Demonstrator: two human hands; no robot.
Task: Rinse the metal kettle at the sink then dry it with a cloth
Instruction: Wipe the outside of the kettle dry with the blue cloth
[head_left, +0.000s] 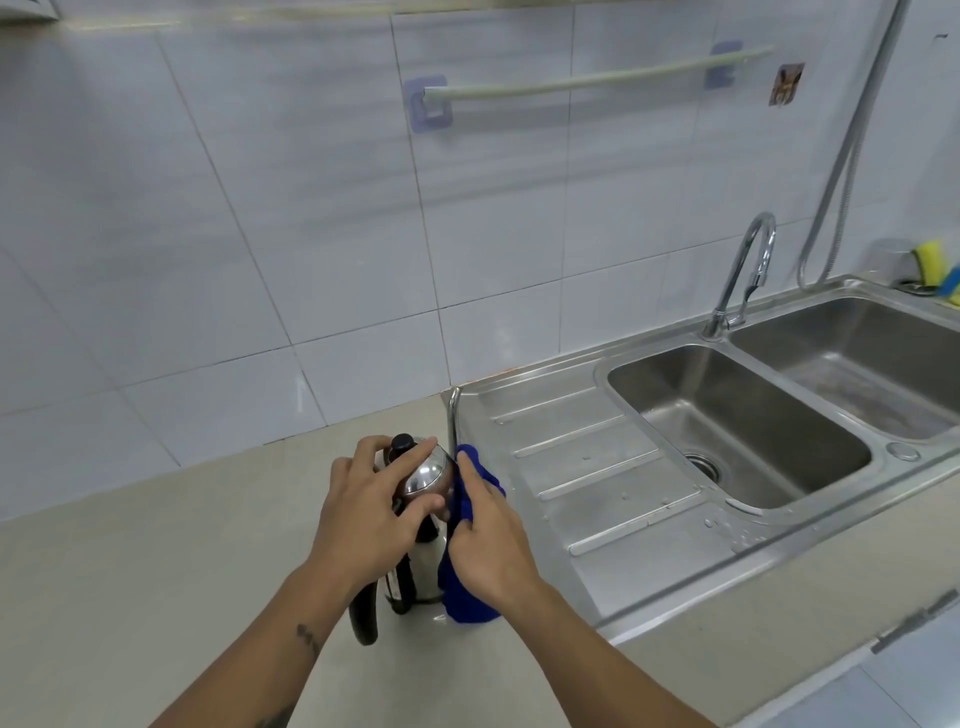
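The metal kettle stands upright on the beige counter, left of the sink's draining board. It has a shiny domed lid with a black knob, a black handle and a thin spout rising at its far side. My left hand rests on the lid, fingers spread over the dome. My right hand presses a blue cloth against the kettle's right side. The cloth hangs down to the counter and hides part of the body.
A steel double sink with a ribbed draining board lies to the right, with water drops near its front. A curved tap stands behind it. Sponges sit at the far right. A towel rail hangs on the tiled wall.
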